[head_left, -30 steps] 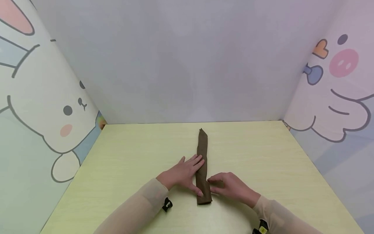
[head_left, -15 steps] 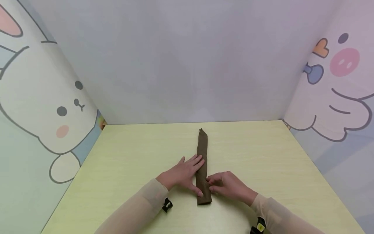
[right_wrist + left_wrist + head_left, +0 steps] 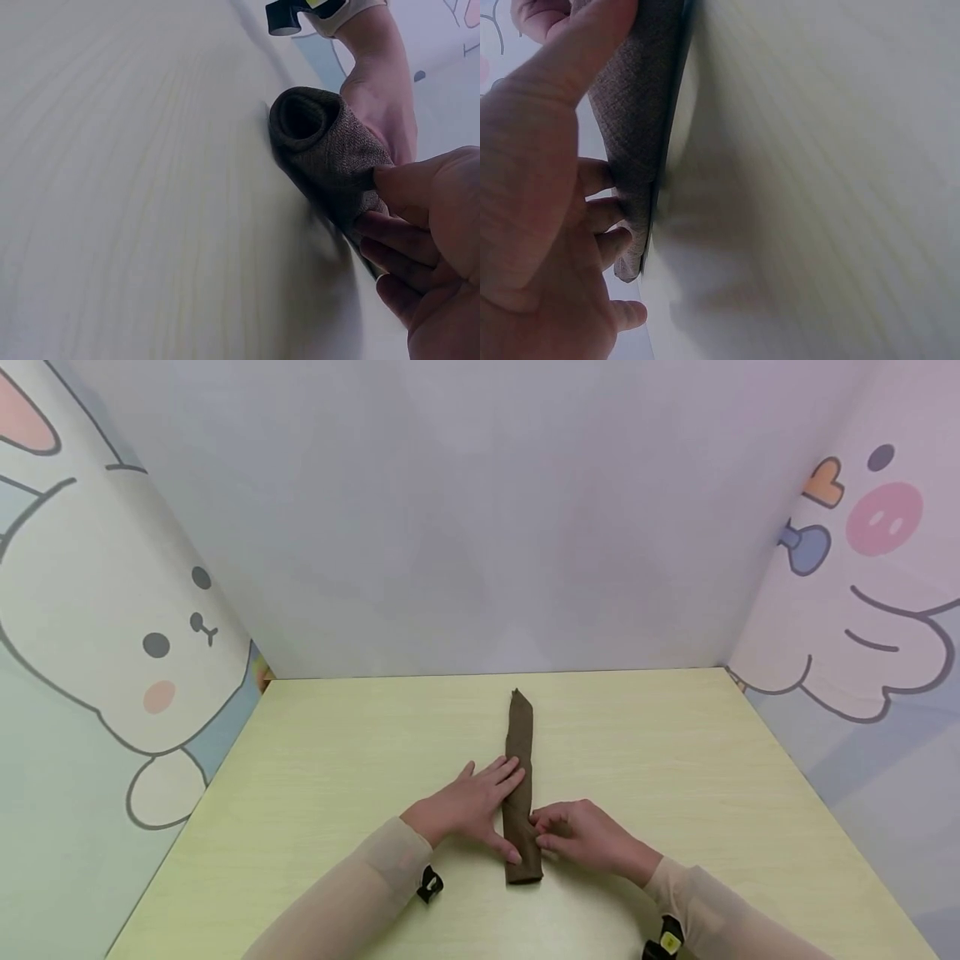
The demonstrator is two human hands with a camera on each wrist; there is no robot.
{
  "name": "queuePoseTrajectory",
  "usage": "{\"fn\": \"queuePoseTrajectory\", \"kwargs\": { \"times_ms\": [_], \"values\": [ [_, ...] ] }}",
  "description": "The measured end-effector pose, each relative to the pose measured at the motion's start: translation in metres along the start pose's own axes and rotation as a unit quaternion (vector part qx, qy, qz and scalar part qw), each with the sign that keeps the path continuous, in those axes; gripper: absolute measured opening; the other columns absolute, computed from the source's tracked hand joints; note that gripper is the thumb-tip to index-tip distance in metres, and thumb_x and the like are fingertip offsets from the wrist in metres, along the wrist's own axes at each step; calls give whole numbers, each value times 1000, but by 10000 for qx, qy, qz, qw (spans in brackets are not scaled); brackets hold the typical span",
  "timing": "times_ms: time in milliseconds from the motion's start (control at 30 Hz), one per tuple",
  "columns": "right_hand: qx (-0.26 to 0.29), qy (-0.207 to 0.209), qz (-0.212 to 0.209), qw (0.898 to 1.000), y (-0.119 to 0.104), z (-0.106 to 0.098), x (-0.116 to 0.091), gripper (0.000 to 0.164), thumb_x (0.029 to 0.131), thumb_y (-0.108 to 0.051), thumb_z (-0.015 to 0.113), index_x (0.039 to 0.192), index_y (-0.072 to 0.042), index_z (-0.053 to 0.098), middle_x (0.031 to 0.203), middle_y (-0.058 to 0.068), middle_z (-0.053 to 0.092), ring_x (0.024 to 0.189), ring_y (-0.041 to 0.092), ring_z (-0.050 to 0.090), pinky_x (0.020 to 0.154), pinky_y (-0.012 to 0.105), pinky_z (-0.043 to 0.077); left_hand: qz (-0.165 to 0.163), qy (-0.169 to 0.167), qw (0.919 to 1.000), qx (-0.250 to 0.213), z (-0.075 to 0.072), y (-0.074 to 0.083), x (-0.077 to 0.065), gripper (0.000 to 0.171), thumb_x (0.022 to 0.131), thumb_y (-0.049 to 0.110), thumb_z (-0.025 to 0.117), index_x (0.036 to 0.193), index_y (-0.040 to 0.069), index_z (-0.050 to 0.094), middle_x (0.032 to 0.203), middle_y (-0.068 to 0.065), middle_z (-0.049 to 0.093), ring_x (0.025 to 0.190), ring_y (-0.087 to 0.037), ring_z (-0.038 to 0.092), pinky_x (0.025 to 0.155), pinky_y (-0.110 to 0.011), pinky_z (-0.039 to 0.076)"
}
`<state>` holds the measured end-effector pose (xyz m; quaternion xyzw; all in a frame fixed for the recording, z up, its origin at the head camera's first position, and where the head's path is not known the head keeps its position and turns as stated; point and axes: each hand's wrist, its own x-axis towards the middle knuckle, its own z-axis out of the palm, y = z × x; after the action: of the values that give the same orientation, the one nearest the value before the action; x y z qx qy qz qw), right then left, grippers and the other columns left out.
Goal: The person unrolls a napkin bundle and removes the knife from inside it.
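A brown woven cloth, rolled into a long narrow tube, lies lengthwise away from me on the table. Its far end tapers to a point. In the right wrist view the near end of the cloth roll shows a spiral of layers around a dark hollow. My left hand rests on the roll from the left, fingers spread, thumb near the close end. From the right, my right hand pinches the roll's side with thumb and fingertips. The left wrist view shows the left thumb over the cloth, fingertips against its side.
The pale wood-grain table spreads out on both sides of the roll. A plain grey-white wall rises at its back edge. Side panels with a cartoon rabbit and a cartoon pig flank it.
My right hand has shifted slightly left and closed its fingertips on the roll's side. My left hand and the roll lie nearly as before.
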<state>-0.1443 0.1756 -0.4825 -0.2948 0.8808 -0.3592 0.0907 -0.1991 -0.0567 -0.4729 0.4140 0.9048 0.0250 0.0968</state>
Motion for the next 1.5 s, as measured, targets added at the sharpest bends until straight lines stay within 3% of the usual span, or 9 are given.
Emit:
{"fn": "queuePoseTrajectory", "kwargs": {
  "times_ms": [167,267,400,500,600,667,933,1200,1500],
  "values": [
    [153,-65,34,9999,-2,-3,1,13,92,-28,66,80,-28,67,116,1,68,109,12,60,85,30,50,-5,-15,10000,-29,0,-1,2,131,57,90,55,156,14,16,161,-7,10,147,-23,11,107,-61,23],
    [386,-112,125,9991,-3,-5,1,15,93,-29,65,78,-27,67,115,4,68,70,1,59,66,21,47,-4,-21,10000,-24,0,-1,1,132,56,91,55,156,14,15,161,-7,10,147,-23,10,107,-61,23],
    [536,-152,249,9981,-3,-7,1,13,94,-30,64,82,-26,70,114,3,69,44,-3,30,53,19,39,8,3,10000,-4,0,-1,1,131,57,90,55,156,14,16,161,-7,11,147,-24,11,107,-61,23],
    [493,-115,214,9985,-1,-8,-3,9,94,-29,64,93,-24,72,106,-4,70,59,-3,51,64,21,47,22,25,10000,0,0,-1,0,131,57,90,56,156,13,17,161,-8,11,147,-24,12,107,-61,23],
    [485,-102,199,9986,1,-10,-6,15,94,-28,65,105,-21,71,100,-11,69,85,1,61,75,26,51,29,38,10000,-8,-1,-1,0,130,58,90,56,156,13,17,161,-8,12,147,-24,12,107,-61,23],
    [479,-124,239,9985,2,-10,-9,20,93,-27,65,111,-17,70,99,-13,68,91,3,62,77,27,52,23,38,10000,0,-1,-1,-1,131,58,90,56,156,13,17,161,-8,11,147,-24,11,107,-61,23],
    [495,-227,256,9982,7,-9,-13,34,91,-25,68,118,-5,68,96,-11,69,87,2,63,73,24,52,0,50,10000,56,1,-1,-1,131,57,91,54,156,14,16,161,-7,11,147,-23,11,108,-60,23],
    [763,-438,223,9959,6,-2,-11,36,91,-30,68,117,-5,69,93,-11,69,79,1,62,68,22,52,20,35,10000,43,1,-1,0,131,57,91,54,156,13,16,161,-7,11,147,-23,11,107,-61,23],
    [782,-376,22,9962,7,2,-9,27,91,-26,68,112,-10,71,74,-14,62,63,-1,55,57,22,49,21,50,10000,59,2,-2,0,131,57,91,55,156,13,16,161,-7,11,147,-23,11,107,-60,23]
  ]
}}
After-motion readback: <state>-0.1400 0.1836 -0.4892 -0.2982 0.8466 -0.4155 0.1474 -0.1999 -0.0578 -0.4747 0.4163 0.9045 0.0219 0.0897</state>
